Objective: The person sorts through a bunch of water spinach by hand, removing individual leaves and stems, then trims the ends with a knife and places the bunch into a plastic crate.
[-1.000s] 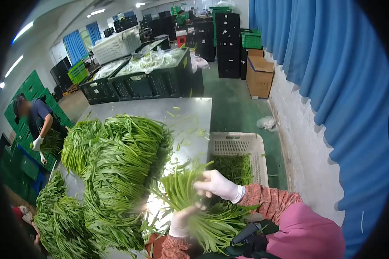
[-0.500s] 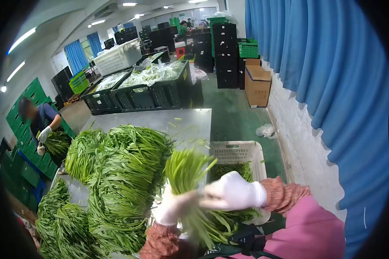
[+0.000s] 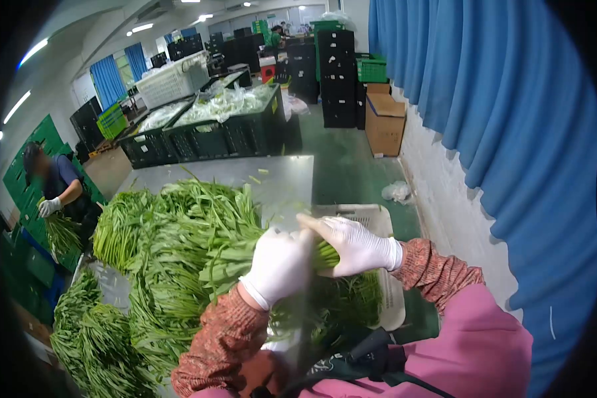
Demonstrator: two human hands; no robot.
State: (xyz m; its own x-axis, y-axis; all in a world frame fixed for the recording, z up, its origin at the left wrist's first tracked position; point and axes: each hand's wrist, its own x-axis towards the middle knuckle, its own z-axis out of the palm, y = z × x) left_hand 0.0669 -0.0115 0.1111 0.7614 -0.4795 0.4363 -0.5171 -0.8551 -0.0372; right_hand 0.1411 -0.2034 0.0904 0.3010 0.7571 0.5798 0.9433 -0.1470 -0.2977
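Observation:
Both my hands wear white gloves and grip one bunch of long-stemmed leafy greens (image 3: 235,257) above the table edge. The bunch lies sideways, its leaves pointing left and its stems right. My left hand (image 3: 280,264) is closed round its middle. Closed over the stem end is my right hand (image 3: 357,243), with green stems showing under its fingers. Left of my hands, a large pile of the same greens (image 3: 172,265) covers much of the metal table (image 3: 288,174). Below my right hand stands a white plastic basket (image 3: 393,295) with loose greens in it.
Dark crates (image 3: 225,139) with plastic-bagged greens stand at the table's far end, beside a white basket (image 3: 172,81). At left, a co-worker (image 3: 69,182) in gloves holds a bunch. A cardboard box (image 3: 385,126) and blue curtain (image 3: 484,119) line the right wall.
The bunch has turned from upright, stems up, to sideways, leaves left. My right hand has moved onto the stem end. The co-worker's bunch now hangs lower.

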